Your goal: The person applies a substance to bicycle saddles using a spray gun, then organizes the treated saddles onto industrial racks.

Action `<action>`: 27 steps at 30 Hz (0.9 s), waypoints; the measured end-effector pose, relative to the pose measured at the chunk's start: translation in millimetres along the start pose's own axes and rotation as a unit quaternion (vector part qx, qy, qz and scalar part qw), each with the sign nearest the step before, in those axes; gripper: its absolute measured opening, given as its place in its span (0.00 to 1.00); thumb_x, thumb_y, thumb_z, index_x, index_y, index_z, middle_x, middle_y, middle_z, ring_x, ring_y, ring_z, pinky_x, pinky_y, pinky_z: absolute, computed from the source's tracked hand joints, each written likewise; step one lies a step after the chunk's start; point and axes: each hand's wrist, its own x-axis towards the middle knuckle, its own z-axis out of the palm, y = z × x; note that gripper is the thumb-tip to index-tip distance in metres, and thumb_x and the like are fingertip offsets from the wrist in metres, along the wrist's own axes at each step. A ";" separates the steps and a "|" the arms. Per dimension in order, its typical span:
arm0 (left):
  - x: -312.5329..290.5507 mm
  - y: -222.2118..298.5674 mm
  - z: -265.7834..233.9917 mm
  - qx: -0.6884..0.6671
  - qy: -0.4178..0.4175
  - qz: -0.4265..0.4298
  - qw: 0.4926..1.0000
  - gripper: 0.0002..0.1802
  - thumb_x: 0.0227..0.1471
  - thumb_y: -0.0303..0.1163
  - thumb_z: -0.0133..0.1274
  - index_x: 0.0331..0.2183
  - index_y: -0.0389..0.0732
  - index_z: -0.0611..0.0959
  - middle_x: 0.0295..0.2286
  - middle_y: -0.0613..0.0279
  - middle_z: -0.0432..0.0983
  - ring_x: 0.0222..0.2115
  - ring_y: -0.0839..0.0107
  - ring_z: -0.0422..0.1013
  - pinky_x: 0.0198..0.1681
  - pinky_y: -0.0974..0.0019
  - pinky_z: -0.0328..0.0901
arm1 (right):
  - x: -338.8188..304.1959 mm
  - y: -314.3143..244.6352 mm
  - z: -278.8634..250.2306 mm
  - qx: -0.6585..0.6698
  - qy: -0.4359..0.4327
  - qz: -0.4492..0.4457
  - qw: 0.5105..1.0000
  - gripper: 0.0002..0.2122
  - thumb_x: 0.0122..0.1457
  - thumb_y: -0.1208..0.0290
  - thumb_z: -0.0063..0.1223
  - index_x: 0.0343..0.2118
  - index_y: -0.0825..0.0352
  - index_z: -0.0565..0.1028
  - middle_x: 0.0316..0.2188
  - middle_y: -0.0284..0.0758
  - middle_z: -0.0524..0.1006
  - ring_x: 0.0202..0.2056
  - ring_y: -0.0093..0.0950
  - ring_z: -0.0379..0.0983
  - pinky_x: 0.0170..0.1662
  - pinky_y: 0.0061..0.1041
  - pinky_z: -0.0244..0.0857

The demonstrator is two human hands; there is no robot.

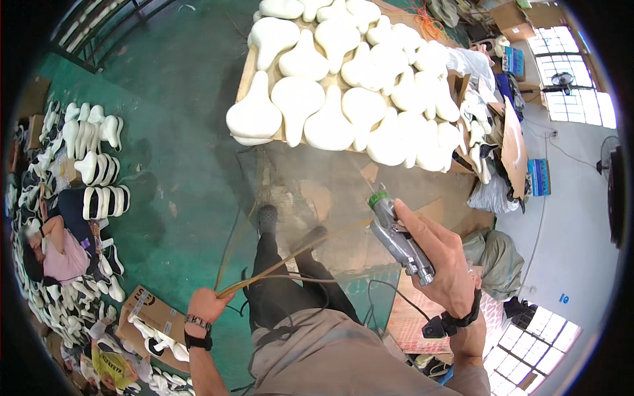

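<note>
My right hand (441, 261) is wrapped round a silver spray gun (404, 245) with a green ring at its front end. The gun tilts up and left, its nozzle just short of the table's near edge. My left hand (210, 305) is closed around a yellowish hose (274, 267), which stretches across my legs toward the gun. Where the hose meets the gun is hard to make out. Beyond the gun, many white bicycle saddles (328, 122) lie close together on a tabletop (246, 82), several overlapping.
A seated person in a pink top (66, 254) is at the left among piles of white and black saddles (105, 202). An open cardboard box (155, 313) stands near my left arm. Dark cables (396, 290) hang by my legs. Grey sacks (495, 264) lie at the right wall.
</note>
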 end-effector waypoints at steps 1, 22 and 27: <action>-4.8 -3.7 -2.8 -0.009 0.020 0.007 1.000 0.33 0.46 0.63 0.56 0.23 0.36 0.85 0.20 0.41 0.75 0.25 0.44 0.74 0.29 0.49 0.68 | 1.6 -2.3 0.9 -0.003 0.001 0.009 1.000 0.35 0.43 0.77 0.61 0.60 0.64 0.66 0.38 0.44 0.77 0.35 0.43 0.76 0.36 0.36 0.71; 85.0 -36.2 37.3 -0.028 0.058 0.031 0.997 0.30 0.45 0.61 0.57 0.25 0.40 0.86 0.25 0.46 0.79 0.31 0.46 0.75 0.37 0.49 0.70 | 62.3 -45.7 37.7 -0.020 -0.008 -0.043 0.999 0.34 0.46 0.74 0.61 0.60 0.65 0.65 0.34 0.41 0.76 0.33 0.41 0.75 0.35 0.36 0.70; 93.3 -38.7 44.2 -0.009 0.067 0.061 0.996 0.30 0.45 0.61 0.57 0.25 0.40 0.86 0.24 0.47 0.79 0.30 0.46 0.75 0.35 0.50 0.70 | 58.0 -57.2 28.9 -0.021 -0.094 -0.062 0.993 0.34 0.46 0.75 0.61 0.60 0.64 0.65 0.35 0.42 0.77 0.35 0.42 0.75 0.36 0.37 0.70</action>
